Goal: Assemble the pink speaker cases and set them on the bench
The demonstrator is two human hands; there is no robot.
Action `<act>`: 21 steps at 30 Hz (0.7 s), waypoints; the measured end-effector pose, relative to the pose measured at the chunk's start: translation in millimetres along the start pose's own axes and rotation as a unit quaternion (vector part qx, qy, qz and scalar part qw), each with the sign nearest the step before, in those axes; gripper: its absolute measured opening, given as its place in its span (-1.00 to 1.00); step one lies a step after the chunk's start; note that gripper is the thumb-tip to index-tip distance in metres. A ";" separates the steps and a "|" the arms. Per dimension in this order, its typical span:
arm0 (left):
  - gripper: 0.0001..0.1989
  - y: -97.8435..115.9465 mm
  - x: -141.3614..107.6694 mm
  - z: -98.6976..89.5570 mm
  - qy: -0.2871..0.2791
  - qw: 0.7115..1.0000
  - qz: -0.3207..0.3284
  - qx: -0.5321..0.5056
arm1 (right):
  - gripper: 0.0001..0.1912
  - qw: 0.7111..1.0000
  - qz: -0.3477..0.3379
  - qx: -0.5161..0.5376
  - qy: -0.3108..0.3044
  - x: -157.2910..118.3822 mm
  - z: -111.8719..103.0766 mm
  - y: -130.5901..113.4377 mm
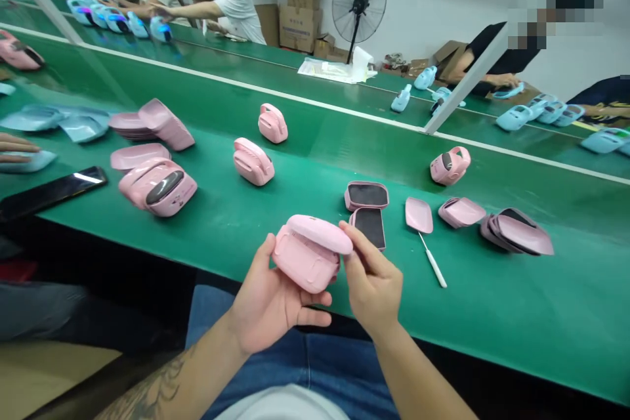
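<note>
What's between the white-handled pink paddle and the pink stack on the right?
Head view: one loose pink plastic cover on the green belt, between the paddle and the stack.

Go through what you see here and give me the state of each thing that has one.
Pink plastic housing, held in the left hand
Pink curved cover, resting on the housing's top edge, pinched by the right hand
Phone, lying flat, screen dark
Pedestal fan, upright, running or not cannot be told
Cardboard boxes, stacked, top flaps open
Stack of pink covers, fanned out, overlapping
</note>
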State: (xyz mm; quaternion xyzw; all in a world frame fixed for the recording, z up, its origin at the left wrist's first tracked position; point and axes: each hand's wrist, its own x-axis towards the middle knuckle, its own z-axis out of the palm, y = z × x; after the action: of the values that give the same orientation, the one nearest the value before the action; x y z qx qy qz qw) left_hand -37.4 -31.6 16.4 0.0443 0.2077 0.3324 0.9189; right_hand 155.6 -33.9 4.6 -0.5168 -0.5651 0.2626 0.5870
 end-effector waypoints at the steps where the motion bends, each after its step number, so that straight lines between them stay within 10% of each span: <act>1: -0.03 -1.0 -2.8 -2.8 -0.002 1.000 0.004 0.006 | -0.64 0.999 -0.027 0.009 -0.017 -9.5 -1.9 3.8; 10: -0.09 -4.4 -19.7 -8.4 0.046 0.983 0.023 0.174 | -0.63 0.974 -0.138 0.071 -0.164 -27.8 -28.4 14.0; 16: 0.00 -8.4 -22.0 -20.8 0.059 0.963 -0.038 0.261 | -0.63 0.962 -0.090 0.046 -0.252 -34.6 -50.2 16.7; 21: -0.47 -12.6 -25.5 -25.0 0.010 0.962 0.029 0.272 | -0.08 0.953 -0.019 0.045 -0.299 -43.9 -56.8 26.6</act>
State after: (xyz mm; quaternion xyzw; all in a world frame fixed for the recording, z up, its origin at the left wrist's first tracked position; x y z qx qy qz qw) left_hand -57.8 -58.8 -0.1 0.2953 0.2984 0.2906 0.8598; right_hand 206.2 -81.9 -26.8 -0.3766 -0.7120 0.4197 0.4185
